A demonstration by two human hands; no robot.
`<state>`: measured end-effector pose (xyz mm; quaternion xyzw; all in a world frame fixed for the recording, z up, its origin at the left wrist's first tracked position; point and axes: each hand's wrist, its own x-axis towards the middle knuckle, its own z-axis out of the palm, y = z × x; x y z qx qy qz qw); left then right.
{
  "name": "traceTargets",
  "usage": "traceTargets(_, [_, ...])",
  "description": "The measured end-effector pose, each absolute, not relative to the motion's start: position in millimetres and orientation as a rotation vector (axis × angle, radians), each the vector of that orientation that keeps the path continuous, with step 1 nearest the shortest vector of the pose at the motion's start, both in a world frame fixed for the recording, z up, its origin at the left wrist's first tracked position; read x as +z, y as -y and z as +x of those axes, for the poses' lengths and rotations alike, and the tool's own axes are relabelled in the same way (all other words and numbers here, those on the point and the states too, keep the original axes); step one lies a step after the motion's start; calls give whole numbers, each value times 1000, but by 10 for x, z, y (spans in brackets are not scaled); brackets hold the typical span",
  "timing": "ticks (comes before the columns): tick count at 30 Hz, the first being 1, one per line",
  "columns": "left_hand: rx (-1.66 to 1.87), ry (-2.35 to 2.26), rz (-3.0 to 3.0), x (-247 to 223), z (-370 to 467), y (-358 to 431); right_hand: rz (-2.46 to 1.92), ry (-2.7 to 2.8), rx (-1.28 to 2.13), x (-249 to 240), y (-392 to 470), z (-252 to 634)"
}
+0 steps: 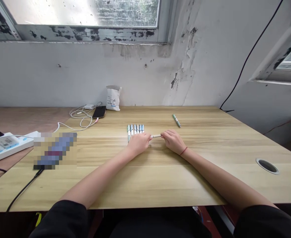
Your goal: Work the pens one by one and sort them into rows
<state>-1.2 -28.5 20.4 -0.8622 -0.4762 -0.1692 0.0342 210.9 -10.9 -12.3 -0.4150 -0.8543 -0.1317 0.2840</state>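
Between my two hands a slim, pale pen (156, 136) lies level just above the wooden desk. One end of it is in the closed fingers of my left hand (139, 142). At its other end my right hand (172, 140), with a thin red cord at the wrist, is closed too. Both tips of the pen are hidden by my fingers. Just beyond my left hand, several pens (135, 128) with blue, green and white barrels lie side by side in a row, partly covered by that hand. A single green and grey pen (176, 120) lies apart, beyond my right hand.
A black phone (99, 112), a white cable (82, 115) and a white pouch (113, 98) are at the back left. A blurred-out device (56, 151) with a black cord lies left, near a white power strip (9, 145). A round cable hole (267, 166) is at right.
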Motion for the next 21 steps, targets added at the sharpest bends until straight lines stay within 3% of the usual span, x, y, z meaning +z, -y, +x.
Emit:
traceTargets(6, [-354, 1501, -2884, 369, -68, 233, -1079, 2244, -210, -130, 130, 2068])
traceTargets(12, [-400, 1221, -2515, 307, -29, 217, -1165, 2220, 223, -135, 30, 1993])
traceTargets(16, [-377, 1257, -2565, 246, 36, 285, -1126, 2316, 23, -143, 8, 2024])
traceTargets(21, [-264, 1626, -2679, 366, 104, 363, -1007, 2313, -321, -170, 33, 2068])
